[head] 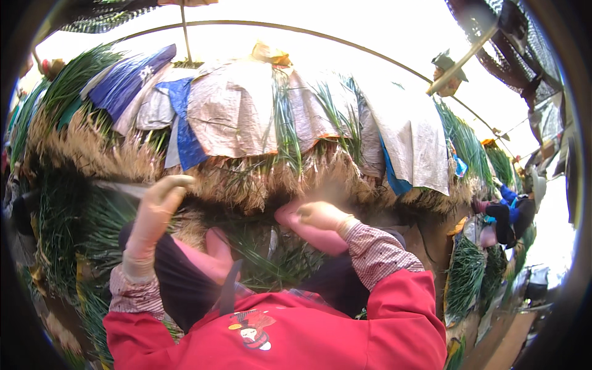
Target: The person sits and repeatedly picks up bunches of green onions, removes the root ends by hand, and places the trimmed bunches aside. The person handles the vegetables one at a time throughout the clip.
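Observation:
My left hand (159,208), in a pale thin glove, is raised beside the root ends of the stacked spring onions (236,185). Its thumb and fingers stand apart, and I see nothing in them. Over my right shin, my right hand (323,216) is gloved too and partly blurred, its fingers bent. Whether it holds anything is unclear. Brown blur lies just above it, against the pale roots. Between my pink boots (219,252), loose green onion leaves (277,266) cover the ground.
Woven plastic sheets (236,108) and a blue sheet (187,125) drape over the onion heap. More onions (106,226) lie at my left. Beyond the heap is a person in a hat (446,76); another person (508,208) sits at the right near more onions (465,273).

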`<state>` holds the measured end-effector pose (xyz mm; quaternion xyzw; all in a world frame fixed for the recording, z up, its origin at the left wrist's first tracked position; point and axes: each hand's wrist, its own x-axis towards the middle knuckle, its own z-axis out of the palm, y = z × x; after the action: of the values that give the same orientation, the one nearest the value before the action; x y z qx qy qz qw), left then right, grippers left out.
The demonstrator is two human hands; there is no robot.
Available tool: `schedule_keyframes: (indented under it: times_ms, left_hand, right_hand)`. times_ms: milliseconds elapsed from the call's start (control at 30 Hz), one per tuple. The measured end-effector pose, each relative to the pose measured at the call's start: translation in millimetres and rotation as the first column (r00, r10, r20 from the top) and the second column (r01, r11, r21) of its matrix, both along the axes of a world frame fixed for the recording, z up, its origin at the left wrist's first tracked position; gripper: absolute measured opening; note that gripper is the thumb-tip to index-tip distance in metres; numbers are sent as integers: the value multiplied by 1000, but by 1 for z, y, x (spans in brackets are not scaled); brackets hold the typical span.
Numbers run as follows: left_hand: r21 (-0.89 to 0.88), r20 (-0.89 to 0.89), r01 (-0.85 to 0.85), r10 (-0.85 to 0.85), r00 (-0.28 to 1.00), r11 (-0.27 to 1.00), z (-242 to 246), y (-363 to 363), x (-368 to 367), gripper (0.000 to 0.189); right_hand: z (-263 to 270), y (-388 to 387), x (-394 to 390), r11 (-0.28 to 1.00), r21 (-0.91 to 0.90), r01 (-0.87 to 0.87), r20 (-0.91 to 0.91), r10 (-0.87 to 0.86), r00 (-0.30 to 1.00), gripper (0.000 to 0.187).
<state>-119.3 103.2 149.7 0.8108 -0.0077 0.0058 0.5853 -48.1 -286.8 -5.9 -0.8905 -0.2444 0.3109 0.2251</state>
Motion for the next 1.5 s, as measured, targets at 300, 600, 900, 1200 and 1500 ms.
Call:
schedule_keyframes:
  times_ms: [300, 600, 900, 1200, 1500]
  left_hand:
    - [-446, -309, 339, -498, 811, 829, -108, -112, 98, 22]
    - [-461, -552, -41, -250, 796, 887, -156, -161, 125, 19]
    - [-616, -633, -354, -175, 754, 704, -176, -148, 93, 19]
    - [-732, -390, -216, -137, 911, 647, -144, -101, 111, 28]
    - [-356, -546, -136, -88, 833, 924, -183, -128, 104, 25]
  right_hand:
    - [-37, -92, 137, 527, -286, 800, 384, -702, 600, 33]
    - [15, 54, 42, 919, 313, 239, -105, -217, 971, 24]
    - [-70, 121, 71, -308, 33, 951, -998, -61, 15, 13]
    - [-82, 30, 74, 939, 34, 342, -130, -335, 933, 43]
    - [-24, 98, 37, 949, 114, 294, 244, -313, 918, 22]
